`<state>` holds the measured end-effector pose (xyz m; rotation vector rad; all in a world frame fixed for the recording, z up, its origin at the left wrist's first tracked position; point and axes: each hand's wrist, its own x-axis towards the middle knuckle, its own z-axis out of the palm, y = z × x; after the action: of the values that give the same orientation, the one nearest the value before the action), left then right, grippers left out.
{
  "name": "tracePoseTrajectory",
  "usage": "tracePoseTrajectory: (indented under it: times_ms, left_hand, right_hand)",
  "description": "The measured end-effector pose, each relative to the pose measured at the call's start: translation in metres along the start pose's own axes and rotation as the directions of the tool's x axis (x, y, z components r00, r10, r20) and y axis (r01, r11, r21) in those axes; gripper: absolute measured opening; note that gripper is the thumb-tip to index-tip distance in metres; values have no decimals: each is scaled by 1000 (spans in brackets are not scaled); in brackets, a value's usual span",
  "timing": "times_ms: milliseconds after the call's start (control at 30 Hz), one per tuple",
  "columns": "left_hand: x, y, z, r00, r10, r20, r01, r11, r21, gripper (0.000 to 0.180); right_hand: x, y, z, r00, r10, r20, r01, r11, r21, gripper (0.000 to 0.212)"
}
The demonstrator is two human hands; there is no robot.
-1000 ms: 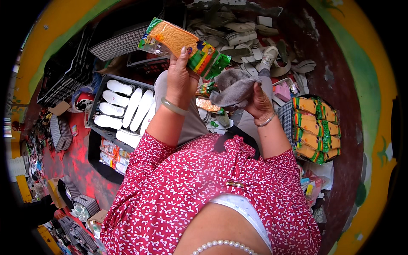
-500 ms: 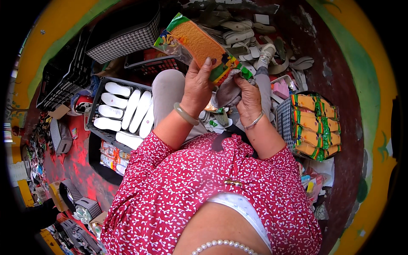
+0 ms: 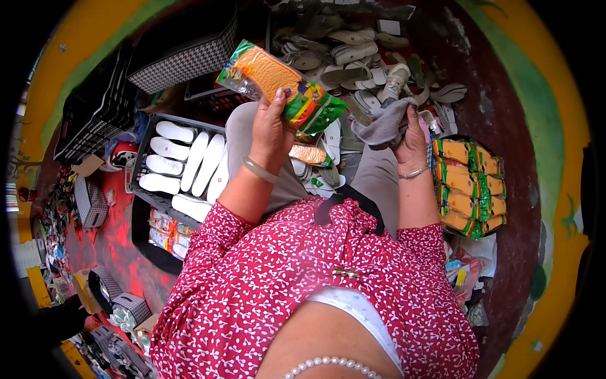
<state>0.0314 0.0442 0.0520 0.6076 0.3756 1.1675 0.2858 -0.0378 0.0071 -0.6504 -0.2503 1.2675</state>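
Observation:
My left hand point(image 3: 273, 129) is closed on a flat pack, an orange textured pad in clear, green and yellow printed plastic point(image 3: 271, 71). The pack is tilted above my left knee. My right hand point(image 3: 411, 142), apart from it, grips a crumpled grey cloth point(image 3: 385, 123) that hangs to the left of the fingers. Between my legs lies a similar orange pack point(image 3: 309, 154), among white and grey sole-shaped pieces. At my right stands a basket point(image 3: 435, 153) full of several orange pads in green-edged packs point(image 3: 456, 184), stacked in columns.
Left of my knee is a dark crate point(image 3: 146, 136) of white sole-shaped pieces point(image 3: 169, 149). Loose soles and shoes point(image 3: 350, 54) lie heaped ahead. A houndstooth basket point(image 3: 189, 60) and stacked black crates point(image 3: 95, 107) stand at far left. A dark red wall point(image 3: 514, 126) curves along the right.
My hands have parted: the left drew the pack left and lower, the right moved right with the grey cloth. The cloth has come off the pack.

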Motion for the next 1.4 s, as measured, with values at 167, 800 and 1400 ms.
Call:
tracePoseTrajectory:
  times_ms: [167,800,1400]
  left_hand:
    - [-3,13,17,976,-165,140,135,971,198,25]
    - [4,-4,16,959,-249,131,129,803,582,30]
    - [4,1,7,942,-332,55,284,871,401,28]
  right_hand:
    - [-18,-9,34,948,147,282,-87,973,-215,60]
    - [-26,49,66,864,437,250,-229,784,-577,29]
    - [-43,57,63,879,405,252,-216,809,-547,26]
